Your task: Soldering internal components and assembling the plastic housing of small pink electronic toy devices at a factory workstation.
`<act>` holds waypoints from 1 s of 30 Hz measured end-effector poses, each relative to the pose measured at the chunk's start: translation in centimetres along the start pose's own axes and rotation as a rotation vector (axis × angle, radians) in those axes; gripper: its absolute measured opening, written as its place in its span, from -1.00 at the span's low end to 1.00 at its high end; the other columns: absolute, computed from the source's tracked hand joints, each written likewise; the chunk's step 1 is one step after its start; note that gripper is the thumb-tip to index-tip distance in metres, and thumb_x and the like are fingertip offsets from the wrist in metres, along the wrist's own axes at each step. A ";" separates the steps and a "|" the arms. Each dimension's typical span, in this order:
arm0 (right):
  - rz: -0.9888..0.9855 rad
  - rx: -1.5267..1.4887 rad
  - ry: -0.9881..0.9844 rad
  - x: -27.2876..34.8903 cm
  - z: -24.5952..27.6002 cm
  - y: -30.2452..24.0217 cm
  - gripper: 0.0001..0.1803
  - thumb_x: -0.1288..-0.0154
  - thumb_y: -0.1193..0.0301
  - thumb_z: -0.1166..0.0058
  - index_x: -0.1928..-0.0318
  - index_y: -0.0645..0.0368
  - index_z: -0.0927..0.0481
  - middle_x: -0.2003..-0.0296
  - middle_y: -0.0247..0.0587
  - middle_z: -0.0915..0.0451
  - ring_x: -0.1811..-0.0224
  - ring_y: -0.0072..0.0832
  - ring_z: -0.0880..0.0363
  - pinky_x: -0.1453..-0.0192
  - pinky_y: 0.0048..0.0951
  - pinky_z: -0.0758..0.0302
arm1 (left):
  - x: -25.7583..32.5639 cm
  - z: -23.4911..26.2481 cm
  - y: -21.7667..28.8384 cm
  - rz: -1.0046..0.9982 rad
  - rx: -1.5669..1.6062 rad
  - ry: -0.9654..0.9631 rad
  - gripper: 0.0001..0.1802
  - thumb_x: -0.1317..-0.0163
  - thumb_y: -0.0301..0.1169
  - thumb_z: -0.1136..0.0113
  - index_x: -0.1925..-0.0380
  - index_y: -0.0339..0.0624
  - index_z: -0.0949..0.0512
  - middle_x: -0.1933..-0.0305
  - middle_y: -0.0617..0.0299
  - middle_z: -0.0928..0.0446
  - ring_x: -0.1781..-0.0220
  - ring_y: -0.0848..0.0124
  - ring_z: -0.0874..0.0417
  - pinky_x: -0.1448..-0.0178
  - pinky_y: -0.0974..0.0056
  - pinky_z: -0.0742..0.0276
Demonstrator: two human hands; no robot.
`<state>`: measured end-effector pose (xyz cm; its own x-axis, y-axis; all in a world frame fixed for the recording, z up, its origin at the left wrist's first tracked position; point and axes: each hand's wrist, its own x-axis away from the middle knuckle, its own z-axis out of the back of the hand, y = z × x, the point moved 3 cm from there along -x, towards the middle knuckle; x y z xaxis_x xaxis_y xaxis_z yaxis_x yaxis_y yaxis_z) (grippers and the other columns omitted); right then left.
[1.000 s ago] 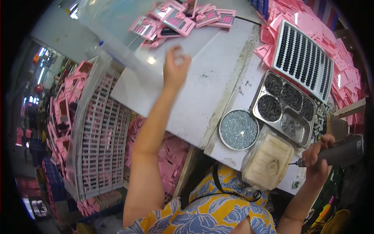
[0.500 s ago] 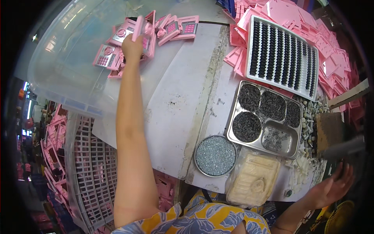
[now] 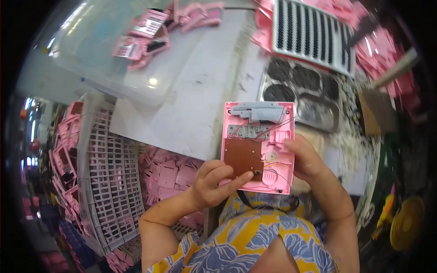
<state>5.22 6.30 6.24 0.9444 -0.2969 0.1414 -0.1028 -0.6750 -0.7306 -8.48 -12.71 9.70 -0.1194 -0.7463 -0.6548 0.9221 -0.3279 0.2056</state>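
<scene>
Between my hands, above the near edge of the worktable, is a pink plastic keypad panel (image 3: 276,157), its open back facing up. A brown circuit board (image 3: 241,157), a grey mechanism (image 3: 257,112) and thin red wires sit inside it. My left hand (image 3: 211,184) is at the panel's lower left edge, one finger stretched over the board's lower corner and the others curled. Gripping the right edge is my right hand (image 3: 302,157), its fingers partly hidden beneath. More pink keypad panels (image 3: 150,22) lie in a heap at the far left.
A white tray with rows of black parts (image 3: 314,36) lies at the far right on pink pieces. Nearer is a metal compartment tray (image 3: 316,109) of dark screws, partly covered by the panel. A grey crate (image 3: 114,177) stands at the left. A blurred dark tool (image 3: 362,32) shows upper right.
My left hand has come back from the far-left heap, and a panel is now in front of me. My right hand has moved in from the lower right onto it. The view has shifted.
</scene>
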 end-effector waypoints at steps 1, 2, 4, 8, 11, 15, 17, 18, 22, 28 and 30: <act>0.000 0.118 0.067 1.9 0.1 0.0 -0.52 -0.58 0.13 0.08 -0.23 0.25 -0.49 -0.05 -0.12 -0.64 -0.06 -0.42 -0.62 -0.18 -0.32 -0.56 | 0.5 -1.0 1.1 0.011 0.066 -0.029 -0.42 0.11 -0.57 -0.35 -0.05 -0.09 -0.72 0.22 0.26 -0.37 0.24 0.29 -0.47 0.17 0.24 -0.54; -0.009 0.236 0.145 3.9 0.5 0.3 -0.55 -0.58 0.16 0.06 -0.20 0.27 -0.52 0.01 -0.14 -0.66 -0.01 -0.49 -0.62 -0.12 -0.38 -0.56 | 1.0 -2.3 2.0 0.019 0.144 -0.058 -0.42 0.09 -0.57 -0.36 -0.07 -0.09 -0.71 0.21 0.26 -0.39 0.25 0.27 -0.48 0.17 0.22 -0.54; 0.149 0.641 0.279 6.6 2.3 0.3 -0.57 -0.59 0.17 0.07 -0.09 0.31 -0.58 0.14 -0.20 -0.67 0.10 -0.59 -0.57 0.02 -0.45 -0.53 | 1.6 -5.3 3.3 0.044 0.263 -0.110 -0.52 0.03 -0.57 -0.41 0.01 -0.12 -0.70 0.18 0.19 -0.44 0.22 0.20 -0.51 0.17 0.17 -0.53; 0.156 0.784 0.613 10.9 7.8 1.1 -0.50 -0.52 0.06 -0.03 0.20 0.32 -0.68 0.45 -0.23 -0.68 0.37 -0.51 -0.61 0.26 -0.37 -0.51 | 2.1 -11.8 3.9 0.053 0.448 -0.238 -0.70 0.03 -0.48 -0.47 0.23 -0.11 -0.67 0.20 0.16 -0.52 0.15 0.13 -0.56 0.11 0.11 -0.48; -0.086 1.591 0.700 12.4 8.9 -0.5 -0.44 -0.44 -0.05 -0.07 0.35 0.26 -0.71 0.55 -0.05 -0.67 0.47 -0.15 -0.69 0.34 -0.19 -0.54 | 0.3 -13.2 4.1 -0.027 0.363 -0.216 -0.70 0.04 -0.47 -0.47 0.23 -0.08 -0.67 0.17 0.20 -0.54 0.11 0.13 -0.56 0.06 0.09 -0.47; -0.122 1.881 0.678 9.8 9.4 -1.2 -0.38 -0.38 -0.17 -0.02 0.47 0.13 -0.74 0.56 0.02 -0.65 0.46 -0.01 -0.67 0.40 -0.06 -0.56 | -0.7 -12.7 1.7 0.024 0.311 -0.330 -0.74 0.01 -0.42 -0.45 0.26 -0.05 -0.68 0.11 0.22 -0.58 0.09 0.17 -0.57 0.01 0.05 -0.46; -0.181 1.915 0.560 9.0 10.3 -2.2 -0.32 -0.35 -0.24 0.02 0.51 0.12 -0.73 0.58 0.03 -0.63 0.46 0.02 -0.65 0.35 0.01 -0.53 | -0.9 -11.9 1.4 0.040 0.449 -0.402 -0.72 -0.03 -0.41 -0.45 0.19 -0.07 -0.69 0.10 0.20 -0.60 0.02 0.16 -0.60 -0.08 0.08 -0.46; -0.342 1.927 0.472 8.5 9.7 -3.4 -0.29 -0.35 -0.25 0.03 0.55 0.14 -0.71 0.58 0.06 -0.61 0.46 0.05 -0.63 0.33 0.05 -0.50 | -1.1 -11.1 0.9 0.055 0.530 -0.424 -0.71 -0.04 -0.42 -0.45 0.18 -0.08 -0.68 0.10 0.19 -0.61 0.00 0.15 -0.61 -0.11 0.09 -0.46; -0.404 1.861 0.398 9.0 9.8 -4.6 -0.42 -0.23 -0.11 -0.16 0.57 0.19 -0.70 0.58 0.07 -0.59 0.47 0.05 -0.59 0.33 0.00 -0.47 | -0.9 -2.2 -8.8 0.469 -0.005 0.208 -0.35 -0.07 -0.52 -0.46 -0.21 -0.28 -0.47 -0.22 0.05 -0.51 -0.26 0.19 -0.52 -0.24 0.14 -0.44; -0.246 1.716 0.417 8.2 6.3 -4.9 -0.53 -0.18 0.03 -0.30 0.56 0.21 -0.65 0.62 0.01 -0.58 0.52 -0.03 -0.60 0.39 -0.11 -0.46 | 3.3 20.6 -28.7 0.640 -0.504 0.888 0.22 0.00 -0.26 -0.63 -0.49 -0.38 0.02 -0.49 -0.14 -0.13 -0.43 0.11 -0.25 -0.49 0.06 -0.17; -0.147 1.655 0.425 7.9 5.3 -5.1 -0.56 -0.17 0.06 -0.33 0.54 0.21 -0.63 0.63 -0.02 -0.57 0.54 -0.05 -0.60 0.42 -0.17 -0.47 | -1.2 21.8 -31.2 0.580 -0.116 0.895 0.09 -0.01 -0.36 -0.58 -0.46 -0.37 -0.09 -0.45 -0.10 -0.25 -0.40 0.14 -0.34 -0.45 0.10 -0.24</act>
<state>14.82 10.97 7.59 0.7445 -0.6306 0.2194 0.6368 0.5719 -0.5171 -45.13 -14.21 19.97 0.6181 -0.0591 -0.7839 0.7860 0.0321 0.6173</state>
